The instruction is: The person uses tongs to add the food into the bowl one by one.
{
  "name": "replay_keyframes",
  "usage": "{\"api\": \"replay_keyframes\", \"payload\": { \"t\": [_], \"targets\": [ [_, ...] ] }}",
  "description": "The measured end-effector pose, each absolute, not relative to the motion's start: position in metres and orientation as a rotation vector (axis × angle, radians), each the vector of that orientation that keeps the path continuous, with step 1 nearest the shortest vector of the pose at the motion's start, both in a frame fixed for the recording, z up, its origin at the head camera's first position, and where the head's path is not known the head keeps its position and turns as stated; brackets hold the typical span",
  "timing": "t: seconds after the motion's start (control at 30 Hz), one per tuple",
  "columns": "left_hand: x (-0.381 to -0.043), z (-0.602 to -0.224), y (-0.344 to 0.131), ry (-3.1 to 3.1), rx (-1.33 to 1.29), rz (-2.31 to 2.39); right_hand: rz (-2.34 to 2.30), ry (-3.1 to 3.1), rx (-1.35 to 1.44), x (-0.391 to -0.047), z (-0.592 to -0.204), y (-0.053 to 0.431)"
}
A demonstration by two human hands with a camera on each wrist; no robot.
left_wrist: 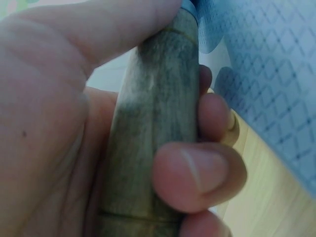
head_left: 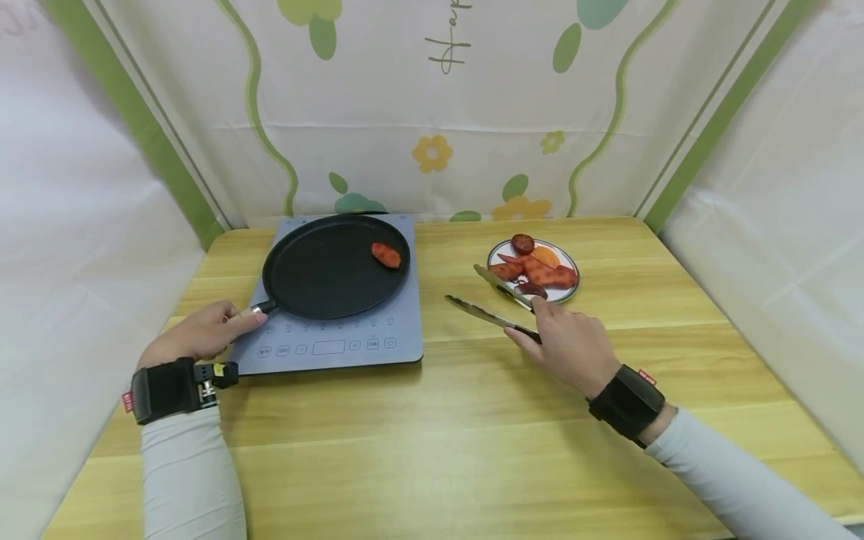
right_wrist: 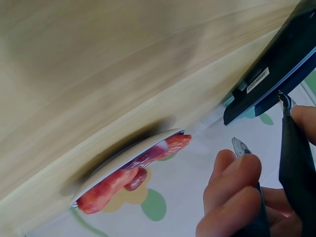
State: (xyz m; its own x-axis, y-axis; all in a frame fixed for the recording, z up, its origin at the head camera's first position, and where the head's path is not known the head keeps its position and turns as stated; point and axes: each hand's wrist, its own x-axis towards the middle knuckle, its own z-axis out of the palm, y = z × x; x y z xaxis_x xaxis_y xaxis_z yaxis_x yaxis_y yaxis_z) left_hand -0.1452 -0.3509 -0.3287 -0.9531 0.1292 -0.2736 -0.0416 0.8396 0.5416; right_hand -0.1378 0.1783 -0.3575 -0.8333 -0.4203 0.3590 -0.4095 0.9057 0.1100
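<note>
My left hand [head_left: 205, 330] grips the wooden handle [left_wrist: 153, 113] of a flat black frying pan [head_left: 324, 270], its fingers wrapped round the wood in the left wrist view. The pan sits on a grey induction cooktop [head_left: 398, 330]. One reddish-brown oval piece of food [head_left: 386, 256] lies near the pan's right edge. In my right hand [head_left: 574, 345] is a pair of metal tongs [head_left: 482, 310] with black grips, arms spread apart with nothing between the tips. The tongs' far arm overlaps the near left side of a white plate [head_left: 572, 262] in the head view.
On the plate lie several pieces of food: a reddish wing-shaped piece [head_left: 550, 274], an orange round piece [head_left: 545, 257] and a dark brown round one [head_left: 523, 244]. A wood-grain table [head_left: 418, 450] carries everything. White printed fabric [head_left: 378, 90] walls the back and sides.
</note>
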Motion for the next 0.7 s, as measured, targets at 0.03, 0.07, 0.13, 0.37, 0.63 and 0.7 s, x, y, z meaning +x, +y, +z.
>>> {"api": "replay_keyframes", "payload": {
  "t": [0.03, 0.07, 0.13, 0.37, 0.63, 0.7],
  "targets": [
    [-0.145, -0.329, -0.351, 2.72, 0.064, 0.805, -0.043, -2.684, 0.608, -0.138, -0.358, 0.181],
    [-0.145, -0.329, -0.351, 2.719, 0.062, 0.804, -0.047, -2.677, 0.608, -0.137, -0.358, 0.183],
    [-0.146, -0.33, -0.352, 2.717, 0.06, 0.805, -0.054, -2.667, 0.604, -0.137, -0.359, 0.188],
    [-0.147, -0.331, -0.354, 2.723, 0.079, 0.82, -0.111, -2.604, 0.602, -0.137, -0.358, 0.204],
    [-0.146, -0.331, -0.354, 2.71, 0.065, 0.828, -0.185, -2.509, 0.602, -0.144, -0.357, 0.22],
    [-0.146, -0.331, -0.353, 2.71, 0.059, 0.824, -0.206, -2.49, 0.596, -0.147, -0.358, 0.223]
  ]
}}
